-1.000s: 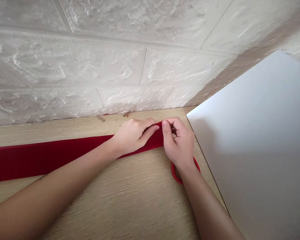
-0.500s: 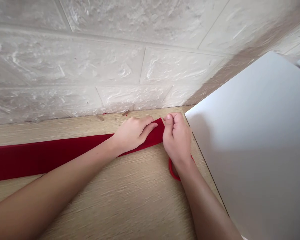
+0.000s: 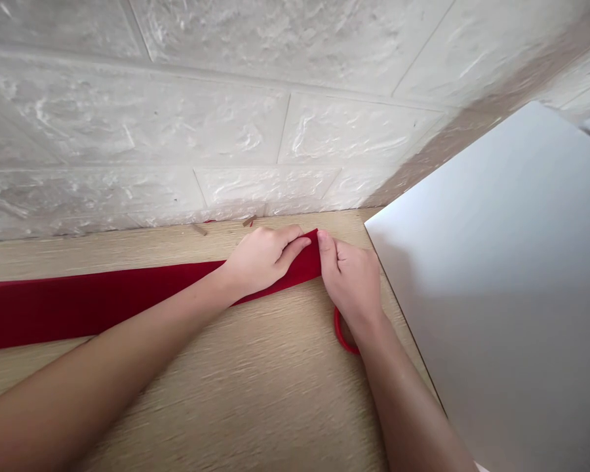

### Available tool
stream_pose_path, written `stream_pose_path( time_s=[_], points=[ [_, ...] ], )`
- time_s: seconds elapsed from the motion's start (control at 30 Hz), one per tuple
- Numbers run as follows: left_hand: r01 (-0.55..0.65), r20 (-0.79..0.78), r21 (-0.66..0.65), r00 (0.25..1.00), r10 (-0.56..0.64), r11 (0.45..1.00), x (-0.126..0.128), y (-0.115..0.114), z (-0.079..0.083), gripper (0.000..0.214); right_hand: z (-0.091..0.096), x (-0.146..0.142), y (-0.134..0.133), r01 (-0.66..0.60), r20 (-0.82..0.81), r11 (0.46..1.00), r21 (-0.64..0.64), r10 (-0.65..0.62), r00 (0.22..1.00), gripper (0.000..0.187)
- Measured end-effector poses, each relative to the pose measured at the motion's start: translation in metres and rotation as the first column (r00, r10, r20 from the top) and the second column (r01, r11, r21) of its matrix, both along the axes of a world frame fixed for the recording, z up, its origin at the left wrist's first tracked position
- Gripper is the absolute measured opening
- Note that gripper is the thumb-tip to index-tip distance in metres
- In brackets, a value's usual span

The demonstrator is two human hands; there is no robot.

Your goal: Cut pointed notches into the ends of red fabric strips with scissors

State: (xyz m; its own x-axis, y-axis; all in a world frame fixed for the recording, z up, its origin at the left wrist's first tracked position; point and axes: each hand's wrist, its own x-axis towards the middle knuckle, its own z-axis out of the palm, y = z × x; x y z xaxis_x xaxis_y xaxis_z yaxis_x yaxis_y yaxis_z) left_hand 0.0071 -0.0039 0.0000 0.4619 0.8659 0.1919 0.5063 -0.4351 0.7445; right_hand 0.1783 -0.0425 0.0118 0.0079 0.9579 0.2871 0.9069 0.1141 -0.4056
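A long strip of dark red fabric (image 3: 78,305) stretches from the left edge of the view to its cut end between my hands. My left hand (image 3: 260,262) grips the strip's upper edge a short way from that end, thumb over fingers. At the end itself, my right hand (image 3: 351,272) pinches the upper corner between thumb and fingers. Beneath my right wrist a red ring-shaped loop (image 3: 341,331) lies on the wooden surface (image 3: 255,387); the wrist hides the rest of it.
A white brick-patterned wall (image 3: 216,131) rises behind the wooden surface. To the right stands a large white panel (image 3: 511,262), close beside my right forearm. Small brown and red scraps (image 3: 248,221) lie along the foot of the wall.
My right hand has come down slightly and closed on the end corner of the fabric strip. My left hand keeps its hold almost unmoved.
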Motion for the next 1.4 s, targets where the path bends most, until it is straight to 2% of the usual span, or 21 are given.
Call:
stream_pose_path(
  time_s=[0.1, 0.2, 0.27, 0.37, 0.4, 0.47, 0.5, 0.57, 0.67, 0.8, 0.87, 0.93, 1.0, 1.03, 1.13, 1.23, 1.3, 1.4],
  points=[
    [-0.004, 0.024, -0.007, 1.000, 0.004, 1.000, 0.000, 0.001, 0.002, 0.039, -0.004, 0.001, 0.006, -0.014, 0.003, 0.999, 0.045, 0.014, 1.000, 0.063],
    [-0.006, 0.035, -0.003, 0.999, 0.006, 1.000, 0.000, 0.002, 0.003, 0.040, 0.005, 0.009, 0.005, 0.032, -0.009, 0.999, 0.000, -0.032, 0.999, 0.064],
    [-0.007, 0.028, 0.001, 1.000, 0.007, 1.000, -0.001, 0.003, 0.003, 0.039, 0.019, 0.020, -0.006, 0.115, -0.014, 0.993, -0.027, -0.115, 0.993, 0.062],
    [-0.006, 0.006, 0.006, 1.000, 0.006, 1.000, -0.001, 0.004, 0.002, 0.038, 0.039, 0.037, -0.036, 0.305, 0.036, 0.952, 0.018, -0.305, 0.952, 0.047],
    [-0.005, -0.005, 0.008, 1.000, 0.005, 1.000, -0.001, 0.003, 0.002, 0.038, 0.043, 0.042, -0.049, 0.316, 0.042, 0.948, -0.020, -0.315, 0.948, 0.044],
    [0.001, -0.032, 0.015, 0.999, 0.000, 1.000, -0.001, 0.003, 0.000, 0.037, 0.044, 0.049, -0.070, 0.263, -0.009, 0.947, -0.183, -0.269, 0.963, 0.042],
    [0.003, -0.051, 0.021, 0.999, -0.002, 1.000, 0.000, 0.003, 0.000, 0.036, 0.042, 0.051, -0.079, 0.229, -0.030, 0.935, -0.271, -0.246, 0.969, 0.040],
    [0.001, -0.094, 0.040, 0.996, 0.003, 0.999, 0.000, 0.002, -0.002, 0.036, 0.035, 0.051, -0.088, 0.183, -0.040, 0.918, -0.352, -0.210, 0.977, 0.034],
    [-0.012, -0.166, 0.081, 0.986, 0.025, 0.997, 0.002, 0.000, -0.003, 0.037, 0.029, 0.046, -0.086, 0.235, 0.042, 0.874, -0.425, -0.240, 0.970, 0.030],
    [-0.030, -0.247, 0.123, 0.967, 0.060, 0.992, 0.003, -0.002, -0.002, 0.037, 0.036, 0.041, -0.074, 0.308, 0.152, 0.799, -0.516, -0.268, 0.951, 0.037],
    [-0.040, -0.276, 0.136, 0.958, 0.076, 0.990, 0.003, -0.003, -0.001, 0.037, 0.040, 0.041, -0.073, 0.324, 0.115, 0.789, -0.522, -0.311, 0.943, 0.036],
    [-0.050, -0.301, 0.145, 0.949, 0.092, 0.988, 0.002, -0.003, 0.002, 0.037, 0.042, 0.042, -0.076, 0.318, -0.027, 0.779, -0.540, -0.394, 0.919, 0.029],
    [-0.061, -0.324, 0.158, 0.939, 0.111, 0.985, 0.000, -0.003, 0.007, 0.037, 0.040, 0.041, -0.081, 0.254, -0.288, 0.794, -0.552, -0.467, 0.836, 0.025],
    [-0.068, -0.332, 0.165, 0.936, 0.120, 0.984, -0.001, -0.003, 0.011, 0.037, 0.038, 0.040, -0.083, 0.199, -0.441, 0.814, -0.546, -0.480, 0.758, 0.028],
    [-0.085, -0.385, 0.200, 0.909, 0.158, 0.976, -0.004, -0.002, 0.026, 0.038, 0.030, 0.030, -0.082, 0.005, -0.801, 0.883, -0.470, -0.428, 0.419, 0.047],
    [-0.087, -0.477, 0.284, 0.851, 0.219, 0.955, -0.007, -0.004, 0.045, 0.039, 0.023, 0.015, -0.072, -0.125, -0.914, 0.909, -0.397, -0.378, 0.151, 0.047],
    [-0.083, -0.514, 0.349, 0.816, 0.265, 0.933, -0.007, -0.007, 0.059, 0.040, 0.019, 0.004, -0.063, -0.132, -0.940, 0.931, -0.341, -0.334, 0.070, 0.042],
    [-0.067, -0.558, 0.421, 0.767, 0.316, 0.905, -0.011, -0.009, 0.080, 0.038, 0.015, -0.012, -0.048, -0.146, -0.942, 0.930, -0.336, -0.330, 0.063, 0.049]
  ],
)
